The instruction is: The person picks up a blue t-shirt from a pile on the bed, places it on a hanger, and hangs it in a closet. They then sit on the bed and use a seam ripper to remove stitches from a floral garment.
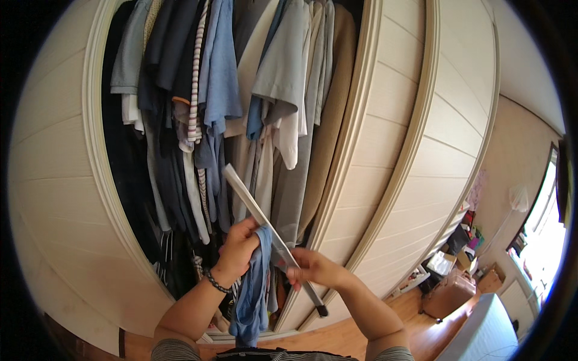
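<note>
My left hand (238, 246) grips a blue garment (253, 292) that hangs down from my fist in front of the open wardrobe. My right hand (313, 268) holds a long flat grey hanger (256, 207) near its lower end. The hanger slants up to the left, and the blue garment drapes against it where my two hands meet. A dark beaded bracelet (218, 283) sits on my left wrist.
The open wardrobe (241, 90) is packed with hanging shirts and trousers in blue, grey, beige and dark tones. Cream sliding doors (415, 138) stand to the right and a cream panel to the left. Boxes and clutter (457, 265) lie on the wood floor at right, next to a window.
</note>
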`<state>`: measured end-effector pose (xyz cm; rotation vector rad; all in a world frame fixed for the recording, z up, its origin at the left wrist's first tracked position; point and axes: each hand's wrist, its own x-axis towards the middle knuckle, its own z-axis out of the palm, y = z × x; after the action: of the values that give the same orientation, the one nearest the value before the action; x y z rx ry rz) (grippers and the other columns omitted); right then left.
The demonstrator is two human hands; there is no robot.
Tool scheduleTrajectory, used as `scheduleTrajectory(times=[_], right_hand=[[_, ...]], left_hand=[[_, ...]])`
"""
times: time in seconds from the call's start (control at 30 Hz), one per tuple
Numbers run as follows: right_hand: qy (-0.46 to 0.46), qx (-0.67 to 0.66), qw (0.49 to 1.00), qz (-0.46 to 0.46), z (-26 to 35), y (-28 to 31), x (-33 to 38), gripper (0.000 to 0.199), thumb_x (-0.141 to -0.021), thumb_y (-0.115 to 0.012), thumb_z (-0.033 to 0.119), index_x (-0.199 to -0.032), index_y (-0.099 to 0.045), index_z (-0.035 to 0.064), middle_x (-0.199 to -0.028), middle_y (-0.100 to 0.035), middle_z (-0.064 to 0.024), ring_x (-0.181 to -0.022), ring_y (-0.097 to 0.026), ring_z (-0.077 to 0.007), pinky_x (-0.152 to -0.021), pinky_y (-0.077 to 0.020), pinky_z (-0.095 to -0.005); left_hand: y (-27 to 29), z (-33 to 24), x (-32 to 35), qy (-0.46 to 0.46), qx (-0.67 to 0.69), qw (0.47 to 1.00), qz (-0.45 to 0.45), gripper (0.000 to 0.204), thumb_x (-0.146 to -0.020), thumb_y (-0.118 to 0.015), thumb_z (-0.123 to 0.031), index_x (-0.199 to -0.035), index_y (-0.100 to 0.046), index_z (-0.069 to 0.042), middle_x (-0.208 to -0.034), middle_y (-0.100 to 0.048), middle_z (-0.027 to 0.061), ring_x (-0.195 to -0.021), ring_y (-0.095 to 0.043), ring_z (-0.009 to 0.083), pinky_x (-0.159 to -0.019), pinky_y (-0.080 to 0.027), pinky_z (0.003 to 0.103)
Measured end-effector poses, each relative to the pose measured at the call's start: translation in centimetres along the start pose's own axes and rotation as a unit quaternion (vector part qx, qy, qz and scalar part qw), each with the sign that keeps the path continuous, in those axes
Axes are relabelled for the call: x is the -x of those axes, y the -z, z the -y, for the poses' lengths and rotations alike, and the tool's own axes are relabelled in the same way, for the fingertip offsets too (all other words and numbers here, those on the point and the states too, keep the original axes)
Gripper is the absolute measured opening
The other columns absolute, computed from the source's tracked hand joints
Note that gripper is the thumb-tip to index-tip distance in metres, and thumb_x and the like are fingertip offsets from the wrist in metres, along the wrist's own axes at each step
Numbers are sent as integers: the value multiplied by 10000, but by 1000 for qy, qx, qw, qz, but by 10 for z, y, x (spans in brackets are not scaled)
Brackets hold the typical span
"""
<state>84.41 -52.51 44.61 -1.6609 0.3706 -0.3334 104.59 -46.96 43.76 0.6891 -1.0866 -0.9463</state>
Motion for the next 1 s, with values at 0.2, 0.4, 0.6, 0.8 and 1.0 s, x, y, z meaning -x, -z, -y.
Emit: scheduleTrajectory(times=[0.2, 0.4, 0.6, 0.8, 1.0], right_hand=[[136, 158, 960, -190, 6, -1, 55, 340, -872, -585, 55, -1199, -518, -10, -798, -579, -38, -640, -538, -84, -560, -456, -227], [350, 169, 882, -266, 39, 7, 81, 314, -877, -518, 6, -1188, -543, -28, -803, -569, -82, -601, -547, -94, -531, -435, -202], [492, 383, 615, -482, 132, 18, 82, 273, -881, -495, -15, -1137, -589, -16, -741, -513, -45, -502, -459, -67, -449, -367, -186], [515, 570, 432, -473, 316, 22, -33, 235, -835, -547, 66, -1052, -636, 48, -812, -599, -159, -718, -593, -295, -656, -465, -361], [462, 607, 338, -552, 441, 71, -219, 373, -717, -686, 218, -1044, -636, 44, -910, -642, -239, -852, -621, -412, -766, -501, -432]], left_hand=[[-7, -34, -16, -162, 65, 977, -122, 149, -910, -501, -73, -1026, -583, -29, -865, -578, -24, -764, -531, 50, -694, -437, 181], [-36, -60, -39, -184, 101, 973, -96, 160, -905, -512, -74, -1045, -588, -60, -795, -556, -33, -678, -500, 39, -596, -410, 189], [-47, -82, -39, -125, 40, 991, 19, 331, -911, -434, 10, -1233, -502, -30, -709, -487, -36, -599, -469, 26, -562, -418, 162], [19, -34, 4, -26, 31, 998, 53, 276, -893, -467, 38, -1164, -518, 39, -771, -560, 12, -635, -509, 43, -595, -438, 184], [75, 1, 23, 112, -51, 992, 6, 141, -887, -495, -1, -993, -582, 30, -683, -542, 10, -587, -492, 65, -543, -408, 199]])
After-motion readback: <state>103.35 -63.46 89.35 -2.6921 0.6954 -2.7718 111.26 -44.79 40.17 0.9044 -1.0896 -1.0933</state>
